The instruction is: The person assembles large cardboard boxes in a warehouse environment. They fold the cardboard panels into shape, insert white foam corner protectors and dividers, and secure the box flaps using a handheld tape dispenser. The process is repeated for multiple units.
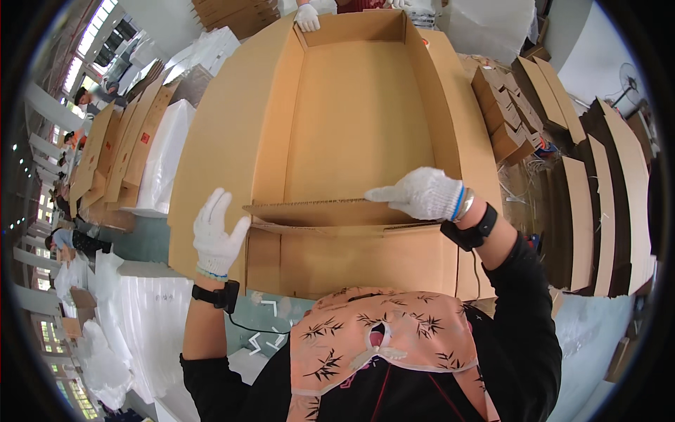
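Note:
A large, long cardboard box [358, 119] lies before me, its tall side walls folded up and its top uncovered. Across its near end stands a cardboard flap [316, 213] with a ragged upper edge. White knitted gloves cover both my hands. My left hand [219, 235] is raised with fingers spread, beside the flap's left end and holding nothing. Over the right part of the flap is my right hand [425, 195], index finger stretched left along the edge; its other fingers are partly hidden. At the far left corner, a co-worker's gloved hand [307, 17] rests on the box wall.
Folded cardboard sheets [605, 204] stand upright at the right, near smaller cardboard pieces [503, 112]. White foam blocks [148, 323] and wrapped stacks line the left. White angle pieces [264, 341] lie on a greenish surface below the box. Other people work far left.

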Available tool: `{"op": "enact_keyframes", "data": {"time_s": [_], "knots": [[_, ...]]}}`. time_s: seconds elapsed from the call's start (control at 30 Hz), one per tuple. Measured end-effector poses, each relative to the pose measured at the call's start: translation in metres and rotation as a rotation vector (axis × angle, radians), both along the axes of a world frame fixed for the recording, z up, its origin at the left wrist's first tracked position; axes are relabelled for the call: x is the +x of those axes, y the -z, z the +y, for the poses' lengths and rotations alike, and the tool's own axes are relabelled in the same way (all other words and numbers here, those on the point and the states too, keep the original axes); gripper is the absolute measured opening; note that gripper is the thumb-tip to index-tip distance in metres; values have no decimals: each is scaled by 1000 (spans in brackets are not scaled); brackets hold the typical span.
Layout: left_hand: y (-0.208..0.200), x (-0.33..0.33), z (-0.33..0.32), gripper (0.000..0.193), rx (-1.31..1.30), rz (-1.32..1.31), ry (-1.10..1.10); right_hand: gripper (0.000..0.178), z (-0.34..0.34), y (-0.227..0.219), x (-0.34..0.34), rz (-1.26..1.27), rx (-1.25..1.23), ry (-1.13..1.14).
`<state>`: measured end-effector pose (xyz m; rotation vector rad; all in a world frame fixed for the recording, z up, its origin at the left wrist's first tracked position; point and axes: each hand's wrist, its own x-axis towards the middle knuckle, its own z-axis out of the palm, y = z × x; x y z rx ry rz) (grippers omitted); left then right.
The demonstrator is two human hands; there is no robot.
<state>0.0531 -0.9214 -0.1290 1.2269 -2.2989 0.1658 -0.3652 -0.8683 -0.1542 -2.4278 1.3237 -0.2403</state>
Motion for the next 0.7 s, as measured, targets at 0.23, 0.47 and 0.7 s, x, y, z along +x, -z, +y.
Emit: {"op": "enact_keyframes", "data": {"time_s": [0.23, 0.47, 0.7], "knots": [[66, -18, -53, 36, 224, -684, 423, 32, 48, 43, 24, 176, -36, 312], [42, -35, -54, 56, 283, -1134, 529, 29, 223, 37, 75, -118, -305, 1096], [49, -73, -63, 53, 160, -1530, 576, 26, 512, 39, 243, 80, 123, 1989]]}}
